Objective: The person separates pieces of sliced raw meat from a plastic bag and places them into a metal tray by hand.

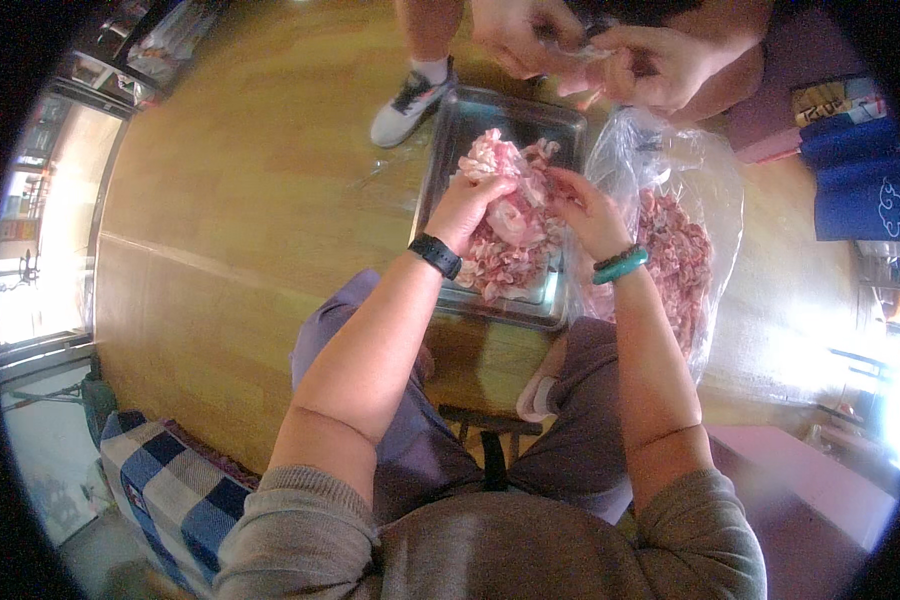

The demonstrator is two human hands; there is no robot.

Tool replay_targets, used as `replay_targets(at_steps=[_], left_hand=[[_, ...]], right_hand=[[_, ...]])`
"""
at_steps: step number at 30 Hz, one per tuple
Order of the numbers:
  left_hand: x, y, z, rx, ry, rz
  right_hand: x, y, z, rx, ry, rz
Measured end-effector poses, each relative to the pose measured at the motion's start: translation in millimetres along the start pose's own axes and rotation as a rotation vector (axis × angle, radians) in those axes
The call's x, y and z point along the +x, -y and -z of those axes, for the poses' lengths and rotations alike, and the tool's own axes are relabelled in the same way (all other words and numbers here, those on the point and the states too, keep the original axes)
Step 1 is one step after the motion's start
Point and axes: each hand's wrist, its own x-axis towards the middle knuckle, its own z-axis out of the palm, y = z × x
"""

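Observation:
A rectangular metal tray (508,315) lies before me with a heap of pink, fatty raw meat pieces (495,262) in it. My left hand (471,204), with a black watch at the wrist, is closed on a clump of this meat over the tray. My right hand (586,210), wearing a green bangle and a dark beaded bracelet, touches the right side of the same clump with bent fingers; whether it grips a piece is unclear. Right of the tray stands a clear plastic bag (724,202) with more raw meat (675,259) inside, partly behind my right forearm.
Another person's hands (592,56) work above the tray's far edge, and their white shoe (412,105) stands at its far left corner. A blue cloth (859,184) hangs at the right. A checked cloth (172,487) covers something at the lower left.

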Motion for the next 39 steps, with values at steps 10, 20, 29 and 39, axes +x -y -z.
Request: replay_targets(at_steps=[10,20,29,39], left_hand=[[18,13,8,-0.237,0.154,-0.004],[11,9,7,-0.229,0.341,0.008],[13,13,14,-0.443,0.105,0.034],[8,-1,5,-0.474,0.090,-0.095]], right_hand=[[-10,29,-36,-0.244,-0.248,0.405],[-11,28,-19,0.816,-0.157,-0.043],[-5,8,-6,0.901,-0.149,-0.029],[0,-5,5,1.418,-0.065,-0.150]])
